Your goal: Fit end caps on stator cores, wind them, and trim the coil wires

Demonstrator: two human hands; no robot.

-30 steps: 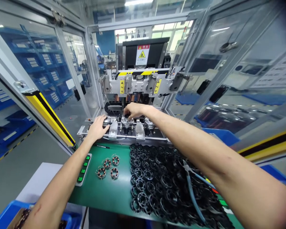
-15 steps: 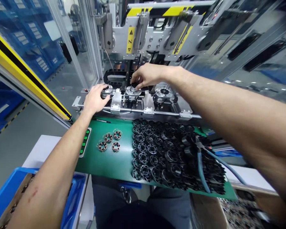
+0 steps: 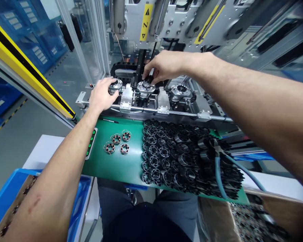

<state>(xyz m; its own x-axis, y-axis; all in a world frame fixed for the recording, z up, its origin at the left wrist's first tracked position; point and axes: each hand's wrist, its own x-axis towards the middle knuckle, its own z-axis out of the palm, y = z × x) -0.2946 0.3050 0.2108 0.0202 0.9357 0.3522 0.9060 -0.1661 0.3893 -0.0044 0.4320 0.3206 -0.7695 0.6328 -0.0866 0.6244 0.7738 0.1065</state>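
My left hand [image 3: 103,93] curls its thumb and fingers round the left round metal fixture [image 3: 117,86] of the machine, which holds a dark ring. Over the middle fixture [image 3: 145,89], my right hand [image 3: 161,69] pinches a black stator core [image 3: 148,80] between thumb and fingertips; whether it is fully seated there I cannot tell. A third fixture [image 3: 180,91], to the right, has a black toothed core in it and no hand on it.
Several black cores [image 3: 164,151] cover the right of the green mat [image 3: 91,169], with blue-handled pliers [image 3: 218,158] on top. Copper-wound stators [image 3: 116,139] and a pen [image 3: 108,120] lie left. A blue bin [image 3: 17,174] stands lower left, a cardboard box [image 3: 217,218] lower right. Machine heads [image 3: 171,23] hang above.
My view has tipped down and shifted slightly. My right hand has risen a little over the middle fixture, and the black core now shows in its fingers. The left hand stays at its fixture.
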